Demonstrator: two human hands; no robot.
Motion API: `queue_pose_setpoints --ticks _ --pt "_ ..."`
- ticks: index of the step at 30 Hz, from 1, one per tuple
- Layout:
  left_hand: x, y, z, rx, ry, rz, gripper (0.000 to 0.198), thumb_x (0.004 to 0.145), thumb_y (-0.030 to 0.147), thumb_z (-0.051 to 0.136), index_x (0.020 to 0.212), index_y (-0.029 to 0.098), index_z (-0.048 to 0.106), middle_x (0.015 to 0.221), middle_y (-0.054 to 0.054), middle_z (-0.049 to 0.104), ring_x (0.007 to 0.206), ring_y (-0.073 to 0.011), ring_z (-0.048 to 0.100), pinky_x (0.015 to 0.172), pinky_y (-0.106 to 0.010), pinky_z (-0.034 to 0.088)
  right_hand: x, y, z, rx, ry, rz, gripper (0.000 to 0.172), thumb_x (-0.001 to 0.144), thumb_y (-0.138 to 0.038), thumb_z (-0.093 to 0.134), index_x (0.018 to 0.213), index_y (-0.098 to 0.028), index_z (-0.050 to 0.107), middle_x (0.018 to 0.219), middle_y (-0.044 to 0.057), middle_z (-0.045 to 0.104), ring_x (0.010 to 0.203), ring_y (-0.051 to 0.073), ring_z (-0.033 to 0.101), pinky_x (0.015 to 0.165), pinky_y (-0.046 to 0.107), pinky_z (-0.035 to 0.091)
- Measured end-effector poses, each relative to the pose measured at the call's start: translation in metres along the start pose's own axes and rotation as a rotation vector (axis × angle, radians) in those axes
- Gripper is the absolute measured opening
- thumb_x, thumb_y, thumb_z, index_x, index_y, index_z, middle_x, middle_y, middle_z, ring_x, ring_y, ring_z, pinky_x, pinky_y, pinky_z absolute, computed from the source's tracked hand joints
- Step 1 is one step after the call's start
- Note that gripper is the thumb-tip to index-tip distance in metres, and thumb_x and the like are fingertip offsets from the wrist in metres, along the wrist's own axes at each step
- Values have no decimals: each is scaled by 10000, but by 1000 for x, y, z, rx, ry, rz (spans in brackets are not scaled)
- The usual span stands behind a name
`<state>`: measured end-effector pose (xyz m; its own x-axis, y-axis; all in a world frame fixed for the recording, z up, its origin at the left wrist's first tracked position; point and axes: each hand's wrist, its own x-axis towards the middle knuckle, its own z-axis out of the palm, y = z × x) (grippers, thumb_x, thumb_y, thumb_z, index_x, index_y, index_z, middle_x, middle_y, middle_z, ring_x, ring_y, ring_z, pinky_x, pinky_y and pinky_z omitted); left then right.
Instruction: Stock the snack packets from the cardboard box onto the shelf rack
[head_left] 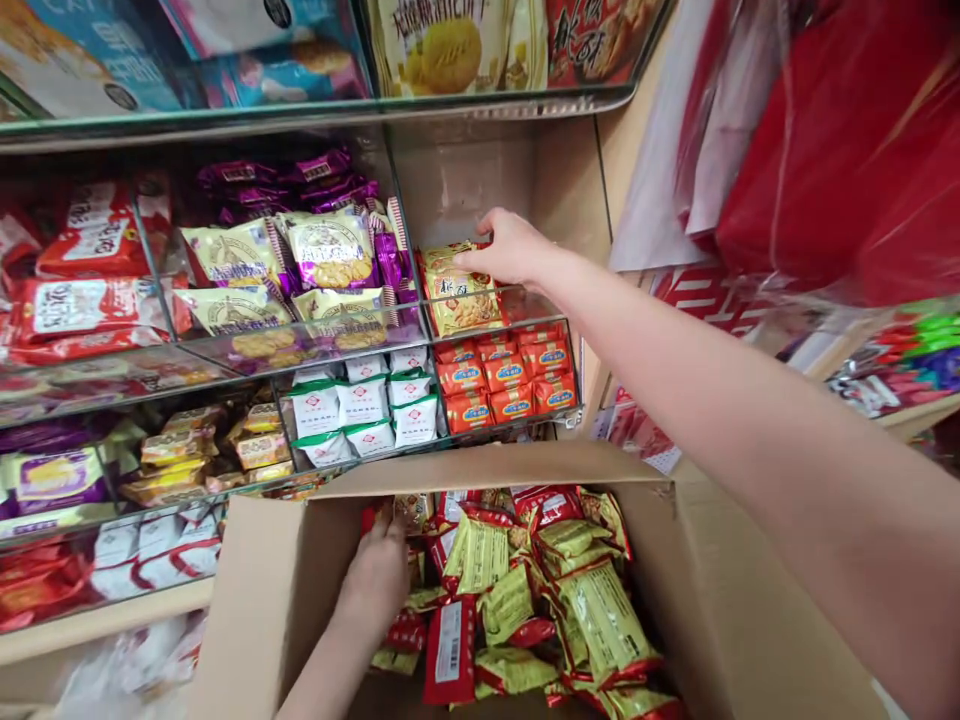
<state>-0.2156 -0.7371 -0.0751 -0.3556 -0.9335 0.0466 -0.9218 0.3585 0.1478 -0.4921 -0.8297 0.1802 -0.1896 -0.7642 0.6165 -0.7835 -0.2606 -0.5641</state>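
Note:
My right hand (508, 247) reaches up to a glass shelf compartment and rests with curled fingers on a stack of yellow-and-red snack packets (459, 290). My left hand (377, 575) is down inside an open cardboard box (262, 590), its fingers buried among the red and yellow-green snack packets (525, 600) that fill it. What those fingers grip is hidden.
Glass-divided shelves hold purple and gold packets (330, 250), red packets (82, 300), white-green packs (360, 400) and orange packs (510, 375). Red bags (840, 140) hang at the right. A top shelf (300, 110) carries larger bags.

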Motion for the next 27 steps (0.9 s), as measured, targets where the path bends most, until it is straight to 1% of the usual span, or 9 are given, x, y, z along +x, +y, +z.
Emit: queue_pose_setpoints --ticks 3,8,13,17,20,22,23,24,27 --pt "25 15 3 130 -50 -44 299 833 197 515 1125 135 516 1193 -101 534 1095 -237 503 883 -457 431 -2 -3 -2 -30 -21 74 323 601 -251 697 847 -110 543 853 49 549 869 230 554 803 407 438" --pt "45 25 3 237 -116 -72 272 835 297 522 1062 150 547 1113 -74 565 1024 -220 534 845 -450 443 -2 -4 -3 -58 42 31 197 622 -207 666 763 -127 555 841 40 550 858 214 554 802 390 439" --pt "33 22 -11 196 -181 9 205 794 276 571 957 152 586 1128 -63 554 1090 -234 479 870 -452 408 -4 -4 -3 -29 52 0 83 654 -203 626 681 -142 576 721 23 566 769 197 568 752 348 444" --pt "16 26 -42 77 -199 26 222 692 146 623 909 130 580 925 -83 628 968 -272 538 847 -484 373 0 -4 -4 24 92 6 111 681 -259 608 672 -151 583 704 15 581 734 177 558 738 322 428" --pt "1 38 -73 -143 -217 94 140 740 230 563 863 168 537 842 -62 653 839 -230 591 769 -364 430 -7 -10 -10 152 200 -101 150 745 -303 554 700 -160 562 754 14 588 772 150 546 754 283 412" --pt "-11 50 -90 -388 -223 154 173 799 356 495 875 201 492 847 -22 658 789 -172 607 694 -264 463 -30 -19 -16 291 279 -194 174 811 -322 476 733 -176 532 777 5 574 782 123 532 740 246 407" --pt "-16 57 -97 -556 -201 159 214 796 405 497 871 206 472 830 -8 659 758 -154 608 661 -238 471 -48 -24 -19 362 279 -209 197 839 -337 435 739 -187 515 773 0 563 770 113 525 722 233 407" --pt "-21 64 -102 -744 -160 144 258 773 439 529 862 206 459 798 2 658 723 -145 606 637 -229 478 -71 -29 -21 429 251 -192 227 857 -366 405 738 -197 499 755 -6 549 743 109 518 696 228 408" --pt "-27 85 -109 -1253 46 23 368 663 435 667 848 196 458 722 13 659 646 -135 600 604 -235 495 -147 -35 -19 619 20 -3 263 858 -434 404 748 -212 493 729 -7 534 654 114 496 586 227 396"
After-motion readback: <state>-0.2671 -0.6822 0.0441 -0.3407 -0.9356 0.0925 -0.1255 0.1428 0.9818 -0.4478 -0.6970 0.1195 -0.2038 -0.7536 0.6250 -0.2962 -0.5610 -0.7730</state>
